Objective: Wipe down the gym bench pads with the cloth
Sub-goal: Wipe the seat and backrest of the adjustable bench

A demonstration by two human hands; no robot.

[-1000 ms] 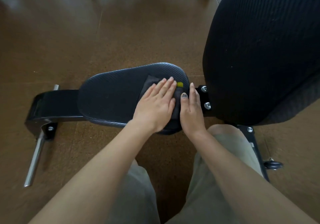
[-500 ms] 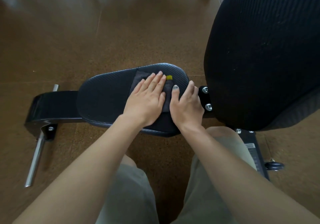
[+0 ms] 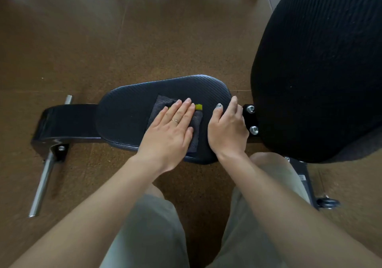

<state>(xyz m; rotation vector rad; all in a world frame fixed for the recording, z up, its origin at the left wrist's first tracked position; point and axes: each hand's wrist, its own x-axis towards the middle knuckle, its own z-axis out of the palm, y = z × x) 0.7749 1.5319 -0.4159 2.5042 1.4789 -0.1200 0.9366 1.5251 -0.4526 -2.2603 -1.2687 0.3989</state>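
Left hand (image 3: 172,127) lies flat, fingers straight, pressing the dark grey cloth (image 3: 196,132) onto the small seat pad (image 3: 132,110) of the bench, right half. A yellow tag (image 3: 198,106) shows at the cloth's 1 o'clock corner. Right hand (image 3: 227,131), at the cloth's 3 o'clock, curls over the pad's end. Large back pad (image 3: 320,71) stands at 3 o'clock.

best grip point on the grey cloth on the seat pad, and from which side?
Take the cloth by its bare right edge strip, coming from the right. It lies flat on the seat pad, and the left hand presses flat over most of it. Only that strip and the far-left corner show. The right hand, gripping the pad's end, is nearest.
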